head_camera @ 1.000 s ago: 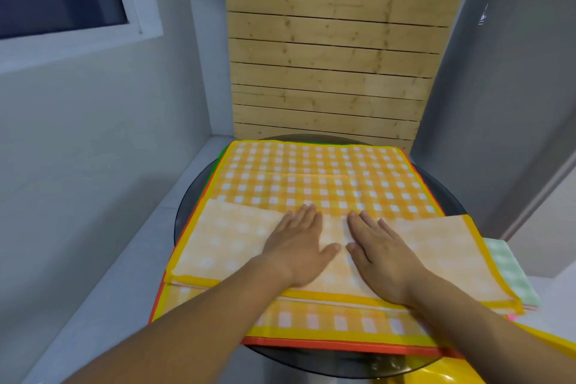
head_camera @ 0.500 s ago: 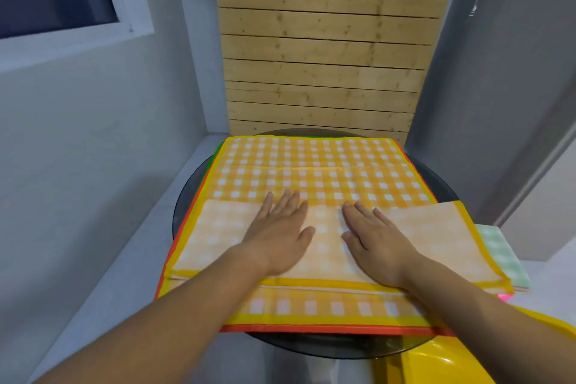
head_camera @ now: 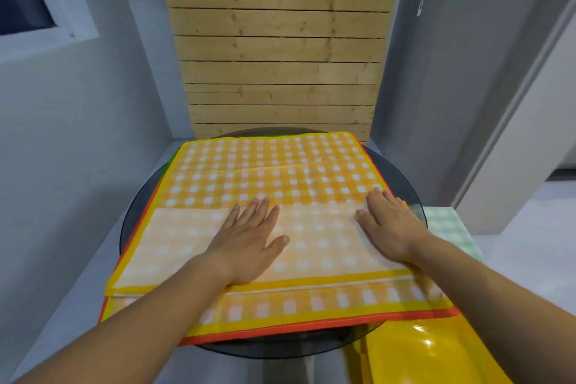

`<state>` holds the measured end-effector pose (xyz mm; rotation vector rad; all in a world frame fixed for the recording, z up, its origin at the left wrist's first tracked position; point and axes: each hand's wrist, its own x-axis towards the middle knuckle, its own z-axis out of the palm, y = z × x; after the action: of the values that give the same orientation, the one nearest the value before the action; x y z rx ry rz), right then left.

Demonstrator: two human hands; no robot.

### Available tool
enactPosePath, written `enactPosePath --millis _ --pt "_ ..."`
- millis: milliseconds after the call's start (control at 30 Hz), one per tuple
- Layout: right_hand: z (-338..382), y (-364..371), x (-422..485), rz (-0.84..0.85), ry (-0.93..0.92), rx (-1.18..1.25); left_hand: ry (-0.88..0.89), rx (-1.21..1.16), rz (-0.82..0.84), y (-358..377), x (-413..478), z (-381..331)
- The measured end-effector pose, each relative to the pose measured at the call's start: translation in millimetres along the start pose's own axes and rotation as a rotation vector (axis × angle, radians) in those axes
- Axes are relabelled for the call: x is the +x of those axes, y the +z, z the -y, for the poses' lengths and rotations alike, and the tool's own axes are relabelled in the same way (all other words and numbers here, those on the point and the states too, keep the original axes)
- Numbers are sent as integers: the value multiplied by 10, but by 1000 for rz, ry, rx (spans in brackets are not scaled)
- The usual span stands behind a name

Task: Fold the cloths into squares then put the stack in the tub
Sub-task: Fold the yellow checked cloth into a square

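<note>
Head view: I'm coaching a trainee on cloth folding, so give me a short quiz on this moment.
1. True or false: the left hand and right hand both lie flat on the folded flap of the orange checked cloth.
2. The green checked cloth lies: A right of the right hand; B under the left hand; C on the wall.
3. Fill in: the tub is ____ in colour.
Key: 1 true; 2 A; 3 yellow.

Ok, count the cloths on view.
4: orange gingham cloth on top, red-edged cloth beneath, green-edged cloth peeking out far left, folded green gingham cloth right. More may hide underneath.
</note>
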<state>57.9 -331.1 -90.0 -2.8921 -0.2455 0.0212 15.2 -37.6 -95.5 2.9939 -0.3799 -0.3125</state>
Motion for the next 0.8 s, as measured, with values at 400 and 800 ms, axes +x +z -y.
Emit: enactPosePath --millis 400,800 --pt "455 -68 -240 -31 -167 125 -116 -263 -49 -563 364 47" --pt "650 -181 -429 -60 -273 272 -393 -824 -83 -783 494 179"
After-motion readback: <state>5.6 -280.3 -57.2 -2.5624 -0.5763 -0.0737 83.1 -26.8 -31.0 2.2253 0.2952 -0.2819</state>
